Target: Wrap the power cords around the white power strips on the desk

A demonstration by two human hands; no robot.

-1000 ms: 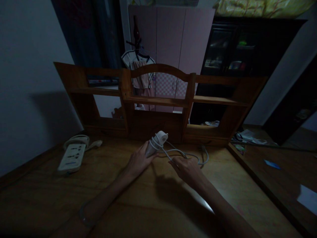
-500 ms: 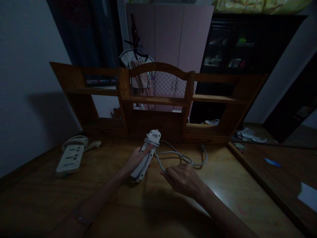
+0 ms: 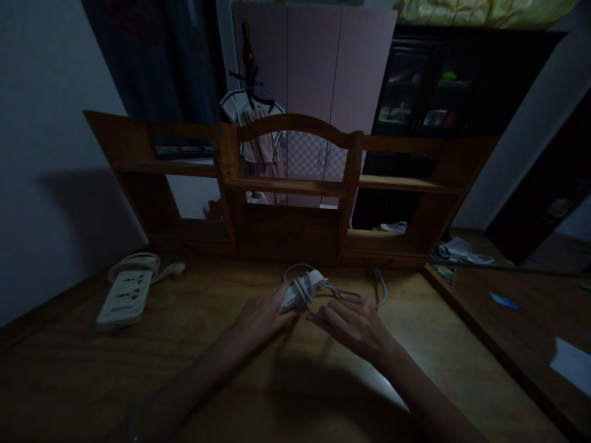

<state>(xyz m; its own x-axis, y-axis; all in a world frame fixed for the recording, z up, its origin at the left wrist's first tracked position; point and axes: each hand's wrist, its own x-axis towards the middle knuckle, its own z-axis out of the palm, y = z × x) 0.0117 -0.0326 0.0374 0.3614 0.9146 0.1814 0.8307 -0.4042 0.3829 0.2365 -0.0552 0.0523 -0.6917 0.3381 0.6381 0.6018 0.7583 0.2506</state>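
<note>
My left hand (image 3: pixel 261 318) grips a white power strip (image 3: pixel 302 289) held low over the wooden desk (image 3: pixel 194 344), its end pointing up and to the right. Several turns of its grey-white cord (image 3: pixel 341 290) are looped around the strip. My right hand (image 3: pixel 355 326) is closed on the cord just right of the strip. A loose length of cord trails right toward its plug end (image 3: pixel 381 283) on the desk.
A second white power strip (image 3: pixel 124 296) with coiled cord lies at the desk's left. A wooden shelf unit (image 3: pixel 286 184) stands along the desk's back edge. A lower dark surface at right holds papers (image 3: pixel 570 364) and a blue card (image 3: pixel 504 301). The room is dim.
The strip went from upright to tilted in my left hand, and now lies lower near the desk. More cord is wound around it, and my right hand has come closer.
</note>
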